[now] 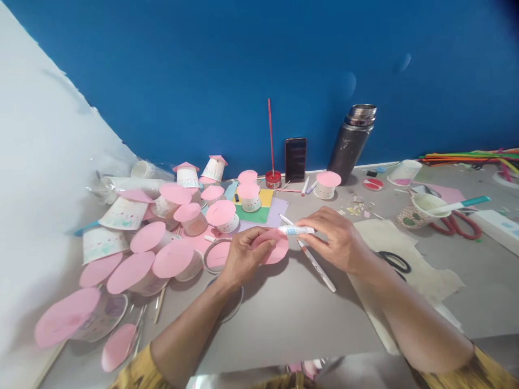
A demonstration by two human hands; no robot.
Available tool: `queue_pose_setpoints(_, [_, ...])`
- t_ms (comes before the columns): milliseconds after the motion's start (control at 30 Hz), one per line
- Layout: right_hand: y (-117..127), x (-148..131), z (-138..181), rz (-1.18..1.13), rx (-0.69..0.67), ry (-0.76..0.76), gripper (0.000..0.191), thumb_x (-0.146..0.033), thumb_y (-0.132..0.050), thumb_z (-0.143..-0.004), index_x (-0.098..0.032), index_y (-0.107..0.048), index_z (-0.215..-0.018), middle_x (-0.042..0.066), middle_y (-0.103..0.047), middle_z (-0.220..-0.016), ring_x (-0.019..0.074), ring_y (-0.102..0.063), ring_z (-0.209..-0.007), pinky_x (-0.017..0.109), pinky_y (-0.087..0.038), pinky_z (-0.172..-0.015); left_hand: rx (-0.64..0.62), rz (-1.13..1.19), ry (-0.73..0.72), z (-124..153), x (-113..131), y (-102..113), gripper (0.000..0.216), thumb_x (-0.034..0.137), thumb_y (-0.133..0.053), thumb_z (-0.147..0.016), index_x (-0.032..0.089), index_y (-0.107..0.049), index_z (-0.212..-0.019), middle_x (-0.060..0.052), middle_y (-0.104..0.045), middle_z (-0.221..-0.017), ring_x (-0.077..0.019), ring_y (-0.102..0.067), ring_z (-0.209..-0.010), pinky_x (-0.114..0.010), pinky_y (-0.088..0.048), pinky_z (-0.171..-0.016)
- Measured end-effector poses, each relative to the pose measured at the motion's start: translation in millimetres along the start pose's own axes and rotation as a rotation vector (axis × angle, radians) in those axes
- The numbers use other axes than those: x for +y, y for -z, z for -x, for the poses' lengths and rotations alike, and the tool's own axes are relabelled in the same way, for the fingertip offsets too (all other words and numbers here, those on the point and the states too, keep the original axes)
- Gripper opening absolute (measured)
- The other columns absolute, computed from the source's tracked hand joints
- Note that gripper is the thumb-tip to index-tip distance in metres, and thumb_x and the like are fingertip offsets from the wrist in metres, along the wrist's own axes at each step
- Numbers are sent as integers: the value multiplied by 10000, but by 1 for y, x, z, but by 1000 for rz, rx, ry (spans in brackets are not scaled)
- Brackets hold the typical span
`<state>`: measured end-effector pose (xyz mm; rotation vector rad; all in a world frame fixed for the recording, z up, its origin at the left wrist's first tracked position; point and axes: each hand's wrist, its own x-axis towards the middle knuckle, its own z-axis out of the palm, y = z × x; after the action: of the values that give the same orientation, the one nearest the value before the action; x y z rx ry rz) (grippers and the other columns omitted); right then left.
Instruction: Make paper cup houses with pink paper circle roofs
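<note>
fingers (pixel 259 240) of the left hand (pixel 243 258) are pinched on a pink paper disc (pixel 279 253), holding it low over the grey counter (pixel 292 319) near the middle of the view. the right hand (pixel 340 243) has its fingers closed around a small white tube (pixel 300 230), which lies crosswise at the disc's upper edge with its tip pointing toward the left hand (whether the tip touches the paper cannot be told). a white pen (pixel 318 267) lies slanted on the counter just under the right hand. to the left, many upturned paper cups (pixel 180 260) topped with pink discs crowd together, some tipped on their sides. coloured paper sheets (pixel 259 213) lie behind the hands, with more capped cups on them. against the blue wall (pixel 243 65) a dark phone (pixel 295 159) stands upright, and a steel flask (pixel 351 141) stands beside it. black scissors (pixel 395 262) rest on a pale sheet near the right wrist, and red-handled scissors (pixel 458 227) lie farther right beside a patterned cup (pixel 419 213) holding a teal-capped pen (pixel 462 204).
</note>
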<state>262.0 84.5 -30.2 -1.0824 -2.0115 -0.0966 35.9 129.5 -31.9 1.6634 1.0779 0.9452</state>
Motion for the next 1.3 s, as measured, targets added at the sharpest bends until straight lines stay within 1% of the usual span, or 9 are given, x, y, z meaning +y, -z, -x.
queue_pose_setpoints(167, [-2, -8, 2, 208, -85, 23, 191, -140, -546, -1003, -184, -733, -1003, 76, -691, -786, 221, -559, -751, 368, -430, -721, -17, -2, 19, -1, -6, -2, 135, 302, -711, -752, 190, -723, -677, -17, -676, -705, -174, -564, -706, -300, -462, -686])
queue_pose_setpoints(267, [-5, -3, 2, 155, -2, -179, 164, -207, -587, -984, -193, -740, -927, 83, -701, -797, 226, -575, -765, 372, -425, -718, 13, 11, 86, -2, -8, 0, 147, 336, -727, -742, 189, -741, -736, -24, -675, -728, -182, -563, -718, -301, -457, -662])
queue_pose_setpoints(400, [-3, 8, -1, -414, 271, -751, 252, -432, -716, -895, -227, -747, -1039, 60, -742, -864, 196, -608, -738, 336, -458, -675, 51, 87, 198, -3, -6, 4, 223, 381, -751, -734, 179, -775, -826, -29, -667, -743, -164, -543, -674, -283, -434, -604])
queue_pose_setpoints(467, [-2, 9, -4, -823, 263, -936, 352, -516, -760, -832, -222, -755, -1025, 62, -742, -874, 172, -595, -714, 310, -459, -635, 16, 170, 247, -3, -6, 5, 288, 390, -769, -728, 176, -797, -918, -43, -703, -805, -173, -585, -711, -279, -455, -625])
queue_pose_setpoints(567, [-3, 5, -8, -1253, 126, -1061, 323, -437, -850, -723, -198, -752, -916, 63, -718, -883, 139, -554, -686, 280, -449, -590, -62, 298, 302, -1, -6, 3, 387, 416, -799, -712, 166, -805, -1007, -62, -736, -846, -192, -630, -746, -285, -480, -652])
queue_pose_setpoints(700, [-12, -7, -12, -1437, 23, -1086, 296, -250, -861, -605, -185, -715, -855, 34, -642, -846, 128, -519, -688, 256, -432, -550, -81, 340, 291, 0, -7, -1, 372, 395, -821, -692, 145, -807, -968, -62, -733, -816, -177, -619, -714, -281, -468, -645])
queue_pose_setpoints(900, [-29, -17, -7, -1140, 83, -1083, 408, -418, -907, -577, -197, -587, -699, -55, -460, -628, 105, -421, -587, 252, -355, -527, -100, 299, 289, 3, -7, -5, 307, 404, -821, -676, 141, -772, -826, -40, -694, -735, -165, -589, -659, -280, -433, -604])
queue_pose_setpoints(1067, [-30, -17, -2, -799, -76, -939, 423, -444, -882, -625, -197, -765, -948, -55, -533, -645, 106, -437, -592, 256, -362, -565, -116, 234, 275, 4, -4, -6, 293, 405, -809, -696, 141, -771, -817, -27, -684, -730, -154, -574, -668, -271, -414, -620])
queue_pose_setpoints(1300, [-30, -22, -4, -541, -64, -814, 320, -483, -784, -705, -193, -680, -616, -16, -567, -572, 125, -457, -557, 254, -361, -518, -142, 228, 267, 6, -6, -9, 309, 422, -785, -715, 128, -775, -811, -31, -676, -709, -156, -570, -657, -270, -392, -607])
